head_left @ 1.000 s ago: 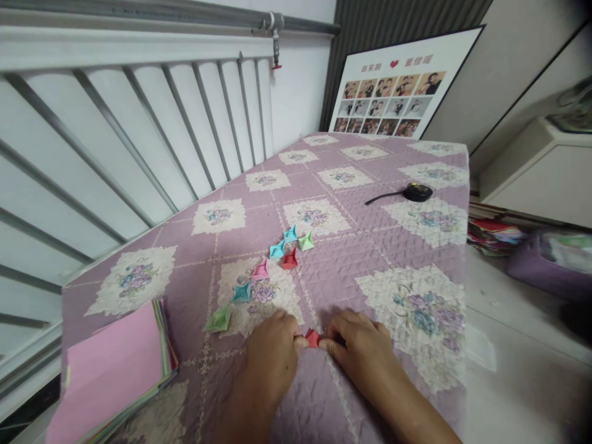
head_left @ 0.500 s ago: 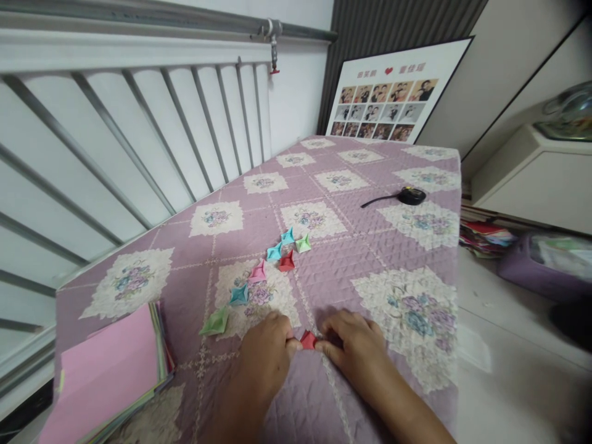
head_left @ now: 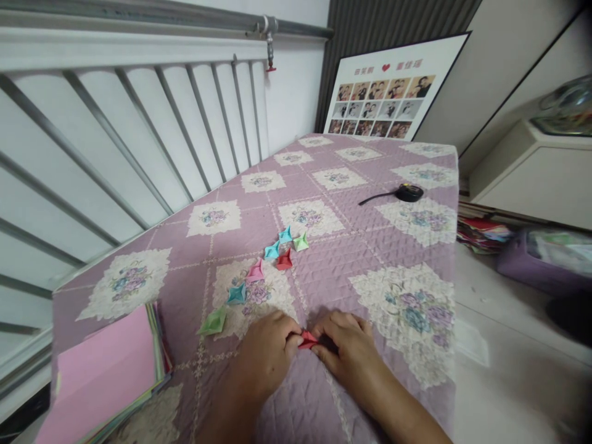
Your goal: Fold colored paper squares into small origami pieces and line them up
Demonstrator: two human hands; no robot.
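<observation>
Between my two hands is a small folded red paper boat (head_left: 308,339), low over the quilted cloth. My left hand (head_left: 271,345) pinches its left end between thumb and fingers. On the opposite end, the thumb and fingertips of my right hand (head_left: 345,345) close on the paper. Beyond my hands, several finished paper boats lie in a slanting line: a green one (head_left: 213,321), a teal one (head_left: 237,294), a pink one (head_left: 254,270) and a red one (head_left: 284,259). Farther off sit two light blue boats (head_left: 272,250) and a pale green boat (head_left: 300,242).
A stack of coloured paper (head_left: 106,357), pink on top, lies at the near left. A black tape measure (head_left: 409,192) with a strap rests at the far right of the purple floral cloth (head_left: 324,283). A white radiator (head_left: 139,135) borders the left side.
My right fingers have shifted onto the red paper, and its shape looks wider and more opened out. The view has moved slightly; the other boats stay put.
</observation>
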